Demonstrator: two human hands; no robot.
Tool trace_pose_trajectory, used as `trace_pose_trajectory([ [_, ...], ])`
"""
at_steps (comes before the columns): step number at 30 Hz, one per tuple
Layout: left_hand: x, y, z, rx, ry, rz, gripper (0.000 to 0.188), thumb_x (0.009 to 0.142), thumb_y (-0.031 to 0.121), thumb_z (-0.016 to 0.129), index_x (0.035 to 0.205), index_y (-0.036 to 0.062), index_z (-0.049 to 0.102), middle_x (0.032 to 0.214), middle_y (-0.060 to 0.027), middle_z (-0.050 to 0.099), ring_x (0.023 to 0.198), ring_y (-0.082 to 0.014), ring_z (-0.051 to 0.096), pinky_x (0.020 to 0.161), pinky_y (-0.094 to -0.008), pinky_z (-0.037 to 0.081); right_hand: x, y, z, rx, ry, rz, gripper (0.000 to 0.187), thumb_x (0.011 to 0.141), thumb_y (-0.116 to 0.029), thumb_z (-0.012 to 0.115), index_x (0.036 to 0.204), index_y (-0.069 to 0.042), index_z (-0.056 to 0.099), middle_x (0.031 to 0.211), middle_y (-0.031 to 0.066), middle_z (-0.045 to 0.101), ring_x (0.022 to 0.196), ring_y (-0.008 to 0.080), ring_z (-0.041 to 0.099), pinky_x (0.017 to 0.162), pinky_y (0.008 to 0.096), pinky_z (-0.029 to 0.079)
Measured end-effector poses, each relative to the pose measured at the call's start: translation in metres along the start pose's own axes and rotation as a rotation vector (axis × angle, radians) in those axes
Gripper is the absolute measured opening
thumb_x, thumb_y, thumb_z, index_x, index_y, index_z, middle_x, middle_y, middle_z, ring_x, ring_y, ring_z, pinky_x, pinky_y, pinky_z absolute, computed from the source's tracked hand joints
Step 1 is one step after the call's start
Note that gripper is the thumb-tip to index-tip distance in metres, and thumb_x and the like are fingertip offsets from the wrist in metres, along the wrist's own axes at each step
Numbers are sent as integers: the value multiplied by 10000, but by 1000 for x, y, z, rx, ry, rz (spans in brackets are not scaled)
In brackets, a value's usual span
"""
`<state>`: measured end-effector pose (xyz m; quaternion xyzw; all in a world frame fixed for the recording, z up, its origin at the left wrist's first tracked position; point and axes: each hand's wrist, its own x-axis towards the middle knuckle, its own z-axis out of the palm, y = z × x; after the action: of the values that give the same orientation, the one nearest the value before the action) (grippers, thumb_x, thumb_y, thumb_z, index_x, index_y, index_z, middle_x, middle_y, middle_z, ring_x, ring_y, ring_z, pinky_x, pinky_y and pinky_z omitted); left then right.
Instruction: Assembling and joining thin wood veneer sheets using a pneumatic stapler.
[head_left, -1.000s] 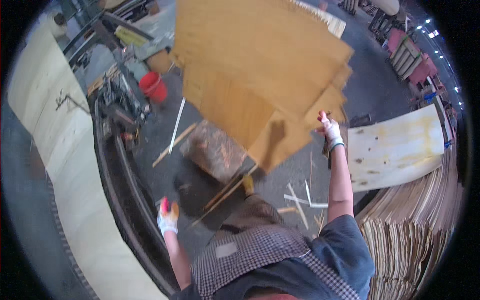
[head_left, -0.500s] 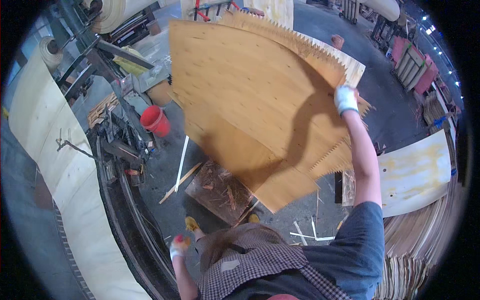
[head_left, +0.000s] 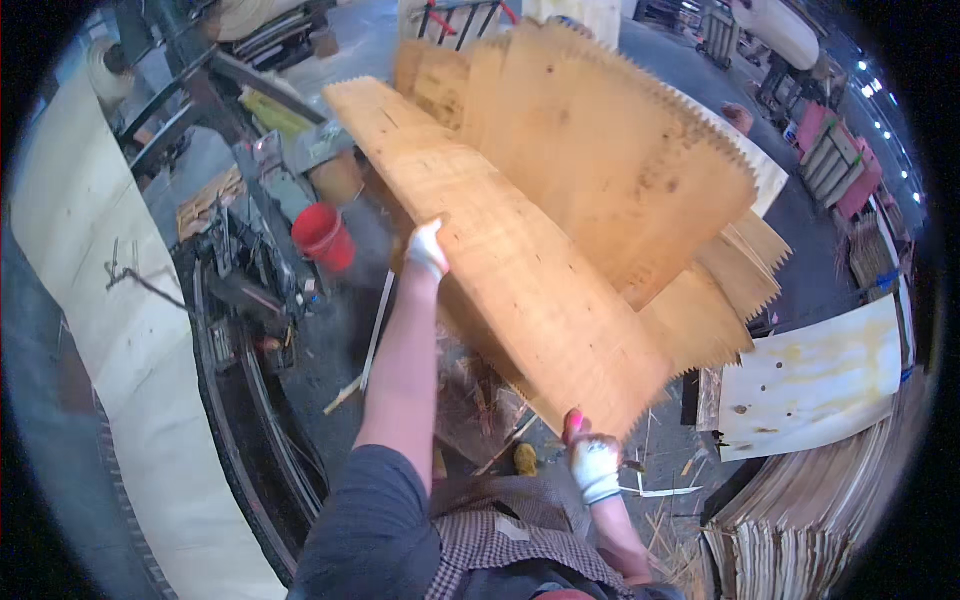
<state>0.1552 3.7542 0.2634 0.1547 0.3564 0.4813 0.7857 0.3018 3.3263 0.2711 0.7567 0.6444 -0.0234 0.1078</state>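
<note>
A long, narrow sheet of wood veneer [head_left: 510, 270] slants from the far left to close in front of me, bowed slightly. My left hand [head_left: 428, 250], in a white glove, grips its left edge. Down at the near end, my gloved right hand [head_left: 595, 467] is closed on the sheet's corner, with a pinkish-red fingertip showing on top. Behind lies a wider veneer sheet [head_left: 610, 160] with a jagged, toothed far edge. More toothed veneer pieces [head_left: 700, 310] stick out at the right.
At left runs a long pale veneer band [head_left: 120, 290] beside dark machinery [head_left: 250, 370]. A red bucket [head_left: 323, 238] stands on the floor. At right are a stack of veneer sheets [head_left: 800, 510] and a stained pale sheet [head_left: 810, 375]. Wood scraps litter the floor near my feet.
My left hand has risen from beside my body to the veneer's left edge. My right hand has come from the far right edge to the near corner. The narrow sheet now shows on top.
</note>
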Motion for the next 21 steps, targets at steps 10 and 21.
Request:
trace_pose_trajectory([
  [10,-235,22,-176,133,-341,377,312,817,105,566,1108,-7,568,1066,-125,616,1032,-220,578,887,-382,478,-165,9,-10,91,455,-194,375,698,-270,604,1054,-154,629,621,36,550,547,259,552,573,422,432],
  [21,-707,40,-207,-155,58,1204,372,727,13,682,1088,16,594,1060,-134,617,967,-265,609,868,-396,484,-164,-57,-10,6,648,-792,461,792,-280,584,1222,-119,553,640,85,516,557,258,508,542,400,404],
])
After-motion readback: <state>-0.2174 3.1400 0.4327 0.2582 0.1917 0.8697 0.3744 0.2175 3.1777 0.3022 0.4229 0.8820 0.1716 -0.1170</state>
